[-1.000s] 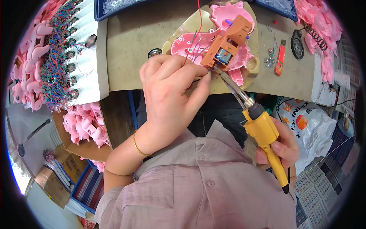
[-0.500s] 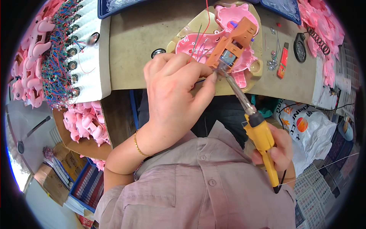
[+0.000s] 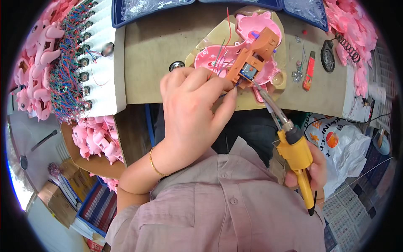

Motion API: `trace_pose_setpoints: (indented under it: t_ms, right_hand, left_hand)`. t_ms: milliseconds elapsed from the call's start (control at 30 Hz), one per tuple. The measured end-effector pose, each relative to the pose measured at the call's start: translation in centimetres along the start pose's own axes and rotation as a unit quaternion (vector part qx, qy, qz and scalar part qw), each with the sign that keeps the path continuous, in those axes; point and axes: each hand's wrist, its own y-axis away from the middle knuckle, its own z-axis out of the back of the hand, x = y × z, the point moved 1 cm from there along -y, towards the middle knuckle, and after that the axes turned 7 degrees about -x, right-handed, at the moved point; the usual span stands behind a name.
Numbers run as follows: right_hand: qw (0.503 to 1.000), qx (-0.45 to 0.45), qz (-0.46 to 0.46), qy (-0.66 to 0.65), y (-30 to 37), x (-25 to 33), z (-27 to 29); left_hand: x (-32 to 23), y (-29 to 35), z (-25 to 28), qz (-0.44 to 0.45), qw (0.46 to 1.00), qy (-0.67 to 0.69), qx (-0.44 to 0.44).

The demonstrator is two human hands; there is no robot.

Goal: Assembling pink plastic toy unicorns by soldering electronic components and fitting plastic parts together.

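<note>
My right hand (image 3: 317,167) grips a yellow soldering iron (image 3: 295,152) by its handle; the metal tip points up and left, close to the lower edge of an orange-brown plastic housing (image 3: 265,47). Inside that housing sits a small blue and silver part (image 3: 248,71). My left hand (image 3: 189,107) is closed, thumb and forefinger pinching a thin dark blue wire (image 3: 237,84) at the housing's lower left corner. Under the housing lie pink toy shell halves (image 3: 255,24), set in a beige holder (image 3: 197,49). Red and green wires rise above my left knuckles.
Blue trays (image 3: 152,9) of clear parts line the far edge. On the right lie a red cutter knife (image 3: 309,72), a black oval stand (image 3: 328,56) with a coil, and pink parts. A white ribbed rack (image 3: 107,77) with wired round parts and pink toy bodies (image 3: 46,63) stand left.
The soldering iron's tip has drawn back slightly, down and right from the housing. My left hand keeps its pinch. The whole view has shifted a little.
</note>
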Motion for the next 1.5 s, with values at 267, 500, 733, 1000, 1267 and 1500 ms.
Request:
trace_pose_setpoints:
  t_ms: [267, 500, 733, 1000, 1267, 1500]
  right_hand:
    - [0.821, -0.102, 0.493, 0.270, -2.0, -1.4, -0.2]
    - [0.872, -0.050, 0.426, 0.236, -2.6, -0.1, 0.0]
    - [0.842, -0.043, 0.467, 0.268, -3.7, 0.1, -0.6]
    - [0.847, -0.022, 0.466, 0.256, -5.1, 0.2, -2.2]
    - [0.942, 0.040, 0.287, 0.170, -4.4, 2.1, -1.7]
    - [0.968, 0.043, 0.192, 0.156, -3.3, 2.2, -1.0]
  left_hand:
    - [0.2, -0.5, 0.8, -0.126, 0.989, -0.021, -0.072]
    - [-0.8, -2.4, 0.9, -0.015, 0.999, 0.007, 0.043]
    - [-0.9, -2.5, 0.9, -0.015, 0.999, 0.000, 0.040]
    - [-1.2, -3.0, 1.2, -0.018, 0.998, -0.012, 0.062]
    - [-1.4, -3.2, 1.2, -0.031, 0.997, -0.025, 0.072]
    - [-1.4, -3.5, 1.3, -0.033, 0.997, -0.022, 0.070]
